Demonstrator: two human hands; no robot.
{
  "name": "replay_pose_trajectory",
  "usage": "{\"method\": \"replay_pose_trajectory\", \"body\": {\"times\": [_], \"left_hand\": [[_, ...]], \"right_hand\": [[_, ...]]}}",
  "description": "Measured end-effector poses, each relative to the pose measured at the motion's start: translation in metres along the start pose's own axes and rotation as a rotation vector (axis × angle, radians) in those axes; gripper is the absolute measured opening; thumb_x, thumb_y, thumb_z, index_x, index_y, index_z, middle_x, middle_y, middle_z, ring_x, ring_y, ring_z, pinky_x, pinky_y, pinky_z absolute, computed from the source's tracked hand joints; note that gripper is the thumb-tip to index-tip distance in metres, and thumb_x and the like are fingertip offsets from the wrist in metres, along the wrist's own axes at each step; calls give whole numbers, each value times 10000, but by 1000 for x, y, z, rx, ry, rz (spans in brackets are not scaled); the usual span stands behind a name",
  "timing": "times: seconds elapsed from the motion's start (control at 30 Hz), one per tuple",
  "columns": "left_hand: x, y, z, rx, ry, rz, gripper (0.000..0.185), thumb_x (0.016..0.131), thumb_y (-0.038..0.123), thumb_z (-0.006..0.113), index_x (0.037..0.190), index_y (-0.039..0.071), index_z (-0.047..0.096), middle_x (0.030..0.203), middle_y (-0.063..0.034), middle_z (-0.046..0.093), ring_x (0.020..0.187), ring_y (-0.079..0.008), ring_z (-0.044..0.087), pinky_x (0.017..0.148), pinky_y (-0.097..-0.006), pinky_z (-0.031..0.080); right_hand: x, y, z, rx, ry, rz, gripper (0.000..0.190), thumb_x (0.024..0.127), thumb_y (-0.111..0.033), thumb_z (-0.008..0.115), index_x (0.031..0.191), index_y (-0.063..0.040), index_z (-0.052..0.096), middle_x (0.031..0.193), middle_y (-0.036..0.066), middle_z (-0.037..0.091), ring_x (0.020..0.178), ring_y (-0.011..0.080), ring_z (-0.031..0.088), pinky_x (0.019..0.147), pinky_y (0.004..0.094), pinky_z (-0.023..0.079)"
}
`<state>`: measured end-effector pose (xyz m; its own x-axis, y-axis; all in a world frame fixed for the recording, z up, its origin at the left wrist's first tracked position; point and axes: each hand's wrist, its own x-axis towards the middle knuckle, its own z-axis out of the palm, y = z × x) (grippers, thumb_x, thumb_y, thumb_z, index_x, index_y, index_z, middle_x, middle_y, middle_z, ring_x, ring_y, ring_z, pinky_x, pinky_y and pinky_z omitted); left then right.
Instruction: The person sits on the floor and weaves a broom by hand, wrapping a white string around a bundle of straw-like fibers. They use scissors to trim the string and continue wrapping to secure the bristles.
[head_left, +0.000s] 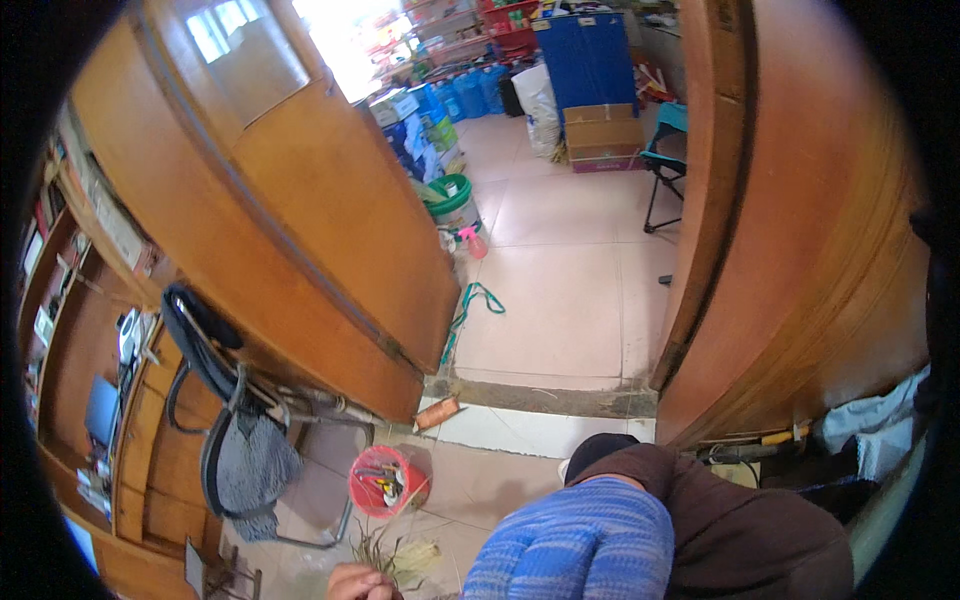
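My left hand (364, 583) is at the bottom edge, left of centre, with its fingers closed on a tuft of thin, dark dry leaves (377, 549) that fan out upward. Pale, flat dry husks or leaves (417, 561) lie just beyond it on the floor. A red plastic bucket (417, 487) with several tools inside, some with yellow handles, stands above the hand. My right hand is out of view. Blue-and-white striped knitted fabric (577, 540) bulges at the bottom centre, beside a leg in dark brown trousers (757, 525) and a black shoe or cap-like item (600, 454).
A metal-framed chair (251, 465) with grey fabric stands at left, beside wooden shelving (142, 420). Wooden doors (337, 225) flank a doorway. A reddish block (437, 413) lies at the threshold. Beyond are a green strap (469, 300), a pink spray bottle (475, 244), a lidded bucket (459, 210) and a cardboard box (604, 135).
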<state>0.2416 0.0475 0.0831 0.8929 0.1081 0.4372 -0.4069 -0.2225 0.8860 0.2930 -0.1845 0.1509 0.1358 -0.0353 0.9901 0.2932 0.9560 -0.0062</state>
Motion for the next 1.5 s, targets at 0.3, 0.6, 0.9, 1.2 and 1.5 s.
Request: {"method": "replay_pose_trajectory", "body": {"times": [0.3, 0.6, 0.9, 1.2, 1.5], "left_hand": [[12, -18, -15, -261, 108, -149, 110, 782, -77, 613, 881, -34, 636, 853, -99, 635, 702, -124, 584, 610, -228, 452], [20, -21, -28, -348, 154, -300, 115, 822, -25, 641, 933, 6, 647, 825, -86, 665, 592, -65, 563, 434, -183, 408], [18, -31, -30, -364, 109, -290, 112, 825, -25, 636, 932, 8, 649, 815, -84, 668, 548, -54, 546, 394, -178, 384], [22, -38, -29, -300, 61, -283, 101, 820, -6, 660, 919, 14, 661, 829, -57, 670, 660, -64, 590, 460, -175, 421], [20, -35, -26, -245, 71, -319, 103, 819, 14, 673, 921, 25, 664, 828, -29, 658, 644, -51, 577, 446, -176, 408]], "right_hand": [[-37, 78, -23, -952, 77, 792, 131, 785, -48, 684, 875, -44, 588, 792, 53, 583, 695, 128, 573, 612, 254, 464], [-55, 118, -13, -1057, 84, 821, 149, 780, -2, 651, 900, -21, 565, 823, 69, 573, 678, 132, 590, 592, 246, 488], [-57, 120, -16, -1073, 17, 777, 177, 780, -35, 671, 917, -24, 559, 810, 61, 562, 656, 133, 612, 566, 243, 492], [-59, 115, -20, -1056, 3, 790, 197, 770, -30, 667, 927, -18, 549, 888, 97, 571, 673, 158, 620, 592, 264, 517], [-60, 114, -19, -1047, 35, 805, 194, 765, -32, 672, 916, -12, 552, 884, 108, 577, 704, 175, 602, 618, 277, 514]]}}
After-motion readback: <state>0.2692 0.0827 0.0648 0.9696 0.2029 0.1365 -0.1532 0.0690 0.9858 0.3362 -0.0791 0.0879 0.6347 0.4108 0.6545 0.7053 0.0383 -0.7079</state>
